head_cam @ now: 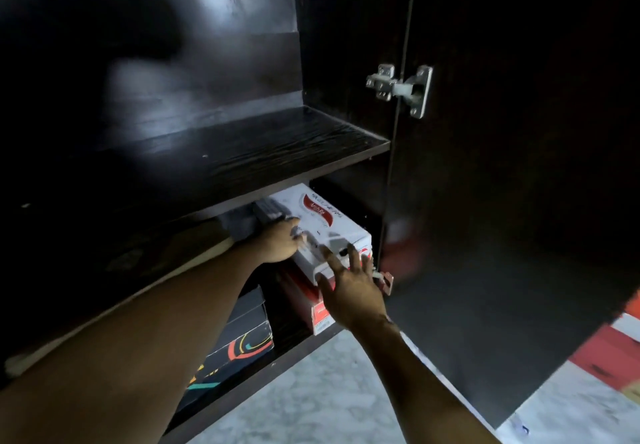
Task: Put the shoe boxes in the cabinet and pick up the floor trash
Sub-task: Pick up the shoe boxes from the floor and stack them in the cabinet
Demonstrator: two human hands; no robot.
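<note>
Head view: A person is reaching with both hands into the lower compartment of a dark wooden cabinet [242, 145], at the centre of the frame. A white shoe box [325, 221] with a red logo is sitting there on top of a red box [320, 315], under the middle shelf. The left hand [280, 242] is lying against the white box's left side. Its fingers are blurred, so whether they are curling over the lid cannot be told. The right hand [349, 287] is pressing spread, straight fingers against the box's near end and is gripping nothing. A black box [242, 336] with coloured curved lines is standing to the lower left of the red one in the same compartment, partly hidden by the left forearm. The cabinet door [519, 201] is standing open across the right of the frame, hanging on a metal hinge [401, 88] at upper right. Pale marbled floor [329, 391] is showing along the bottom.
</note>
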